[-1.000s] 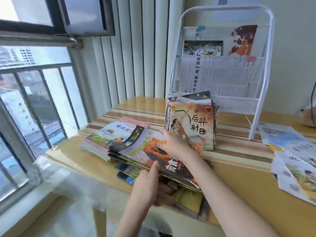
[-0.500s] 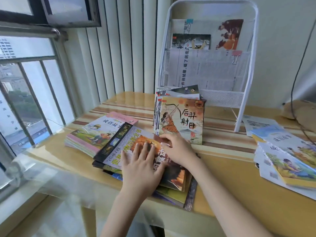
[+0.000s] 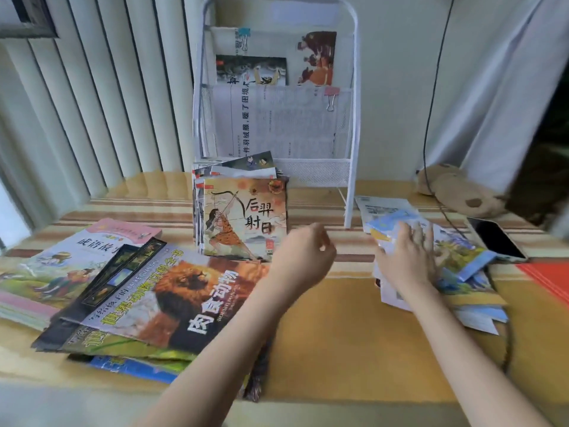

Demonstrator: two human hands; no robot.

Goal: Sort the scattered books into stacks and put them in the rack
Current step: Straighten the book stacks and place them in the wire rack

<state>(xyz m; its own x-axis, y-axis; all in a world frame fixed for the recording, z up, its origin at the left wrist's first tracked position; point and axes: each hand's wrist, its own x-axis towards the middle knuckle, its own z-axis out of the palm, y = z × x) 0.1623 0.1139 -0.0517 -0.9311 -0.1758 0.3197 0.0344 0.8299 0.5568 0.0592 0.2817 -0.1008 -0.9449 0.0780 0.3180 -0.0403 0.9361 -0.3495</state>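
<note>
Both bare forearms come in from the bottom edge. The left one runs up toward about 1 o'clock, and the left hand (image 3: 303, 252) hangs in the air with its fingers loosely curled, holding nothing as far as I can see. The right forearm angles toward 11 o'clock, and the right hand (image 3: 408, 257) is palm down with fingers spread and pretty straight. It's motion-blurred, so fingertip contact is hard to call. The hands are near each other, not touching.

The archer book (image 3: 243, 218) reads 后羿射日. The lion book (image 3: 184, 291) reads 肉食动物. The printed sheet (image 3: 277, 121) in the rack (image 3: 354, 118) reads 件羽绒服,暖了困境.
</note>
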